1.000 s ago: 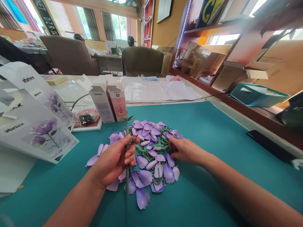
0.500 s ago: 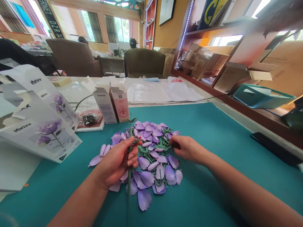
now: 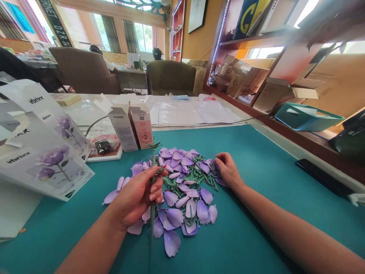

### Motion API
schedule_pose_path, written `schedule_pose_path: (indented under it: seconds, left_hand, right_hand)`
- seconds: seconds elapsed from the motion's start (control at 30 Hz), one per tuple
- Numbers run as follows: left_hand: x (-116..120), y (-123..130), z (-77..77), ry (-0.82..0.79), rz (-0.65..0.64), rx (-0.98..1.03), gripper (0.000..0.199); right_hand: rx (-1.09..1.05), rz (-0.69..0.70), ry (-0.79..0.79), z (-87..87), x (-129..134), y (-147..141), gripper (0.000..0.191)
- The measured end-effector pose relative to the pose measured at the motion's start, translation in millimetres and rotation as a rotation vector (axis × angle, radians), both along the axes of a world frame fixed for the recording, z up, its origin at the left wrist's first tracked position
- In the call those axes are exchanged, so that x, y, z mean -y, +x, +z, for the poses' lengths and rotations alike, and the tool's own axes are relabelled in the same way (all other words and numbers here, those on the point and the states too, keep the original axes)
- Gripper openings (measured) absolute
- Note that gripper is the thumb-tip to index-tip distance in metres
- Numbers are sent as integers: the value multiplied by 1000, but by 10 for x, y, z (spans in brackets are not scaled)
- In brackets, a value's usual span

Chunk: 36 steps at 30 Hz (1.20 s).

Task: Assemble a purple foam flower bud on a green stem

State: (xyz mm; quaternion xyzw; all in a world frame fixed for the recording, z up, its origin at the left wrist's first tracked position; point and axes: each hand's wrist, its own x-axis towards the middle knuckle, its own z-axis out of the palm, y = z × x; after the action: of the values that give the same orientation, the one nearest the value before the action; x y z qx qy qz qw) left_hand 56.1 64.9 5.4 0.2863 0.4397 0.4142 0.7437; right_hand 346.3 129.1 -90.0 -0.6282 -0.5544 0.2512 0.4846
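Note:
My left hand is closed around a green plastic flower stem, held upright with small leaf-like tips at its top. A small green piece with a red end pokes out by the thumb and forefinger. On the right side of the pile, my right hand has its fingers curled together over purple pieces; what they pinch, if anything, is hidden. Between the hands lies a heap of purple plastic petals mixed with green stem parts.
White flower-kit boxes stand at the left, and two small cartons behind the heap. A tray holds a black item in clear wrap. A dark phone-like slab lies on the teal mat at right. People sit in the background.
My right hand has shifted to the right edge of the heap, and green parts and petals there are spread outward. The left hand keeps its hold on the stem. The view has turned slightly.

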Motion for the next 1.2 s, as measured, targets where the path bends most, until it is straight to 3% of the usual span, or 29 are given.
schedule_pose_path:
  seconds: [0.4,0.53,0.67,0.87,1.0,1.2]
  left_hand:
    - [10,-41,-20,25,-24,32,33]
    - [-5,-50,-38,24,-32,41,33]
    - [-17,-52,-63,15,-22,44,32]
    - [-40,-59,-67,13,11,42,35]
    - [-70,-55,-72,-12,31,28,38]
    - [-70,-72,-100,5,16,43,37]
  right_hand:
    - [24,210,14,-38,-2,-745,19]
    - [24,220,36,80,-73,-701,18]
    - [-24,203,55,182,-444,-542,23]
    - [-85,327,9,105,-951,-563,23]
    - [-108,458,-30,34,-1004,-729,22]
    - [-108,555,-31,9,-850,-991,20]
